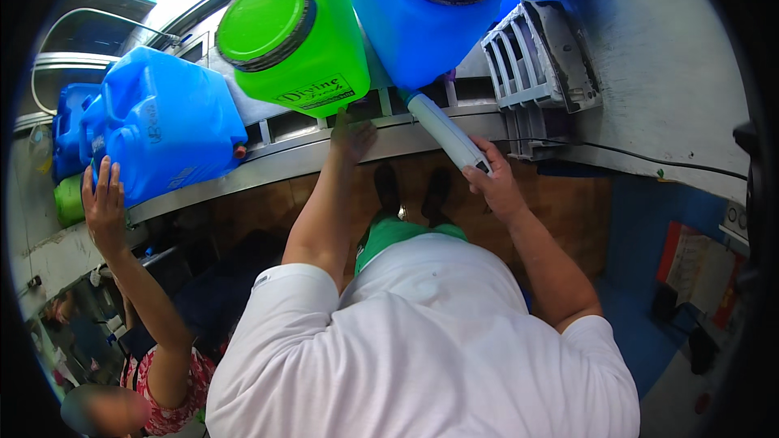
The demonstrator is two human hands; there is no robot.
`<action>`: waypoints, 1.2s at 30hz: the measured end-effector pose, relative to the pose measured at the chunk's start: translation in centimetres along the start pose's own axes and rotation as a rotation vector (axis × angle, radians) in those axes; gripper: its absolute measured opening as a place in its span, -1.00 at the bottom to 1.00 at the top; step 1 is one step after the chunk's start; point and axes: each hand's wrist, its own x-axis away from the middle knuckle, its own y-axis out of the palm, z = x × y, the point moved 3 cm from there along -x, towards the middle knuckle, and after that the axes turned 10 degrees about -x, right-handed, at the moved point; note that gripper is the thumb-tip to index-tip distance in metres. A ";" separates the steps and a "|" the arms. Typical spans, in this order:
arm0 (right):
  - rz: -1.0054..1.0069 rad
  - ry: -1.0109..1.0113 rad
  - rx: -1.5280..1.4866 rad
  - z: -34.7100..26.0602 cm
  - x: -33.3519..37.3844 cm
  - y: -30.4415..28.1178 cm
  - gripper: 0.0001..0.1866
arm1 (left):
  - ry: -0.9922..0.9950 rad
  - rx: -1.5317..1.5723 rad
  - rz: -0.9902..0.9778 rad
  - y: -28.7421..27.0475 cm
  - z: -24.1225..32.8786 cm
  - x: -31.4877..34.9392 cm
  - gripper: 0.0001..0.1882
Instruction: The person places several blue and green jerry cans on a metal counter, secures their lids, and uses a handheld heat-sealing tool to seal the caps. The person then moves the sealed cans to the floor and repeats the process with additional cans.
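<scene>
A large green water jug (341, 57) with a round lid stands at the rack's front edge. My left hand (354, 139) is just below its lower front, a fingertip close to or touching the underside; its fingers are blurred. My right hand (497, 182) grips the near end of a long white tube-shaped tool (446, 131). The tool slants up and left, its far tip close under a large blue jug (418, 28) with a dark blue lid. Whether the tip touches that jug I cannot make out.
At left, another person's hand (103, 199) rests on a light-blue jug (170, 126) with a red-tipped spout. A metal ledge (406, 138) runs along the front. A dirty white vent grille (527, 57) leans at right, and a black cable (641, 154) crosses the wall below it.
</scene>
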 end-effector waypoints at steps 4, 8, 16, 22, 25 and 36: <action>0.041 0.098 -0.064 3.4 -1.8 -1.2 -0.38 | -0.067 0.196 -0.027 2.4 -0.5 -3.4 -0.25; 0.051 0.128 -0.046 5.2 -3.7 -1.6 -0.38 | -0.030 0.412 -0.173 2.6 -0.8 -6.5 -0.49; 0.010 0.150 -0.045 6.5 -6.6 -1.2 -0.38 | 0.090 0.568 -0.026 3.7 -0.3 -6.1 -0.67; -0.023 0.117 0.005 6.0 -8.0 0.0 -0.38 | 0.136 0.647 -0.051 4.1 0.2 -6.8 -0.76; -0.047 0.122 -0.006 6.2 -8.6 0.5 -0.38 | 0.197 0.649 -0.073 3.6 0.0 -8.2 -0.77; -0.079 0.116 0.053 7.2 -10.4 1.8 -0.36 | 0.177 0.543 -0.132 4.7 0.7 -7.6 -0.81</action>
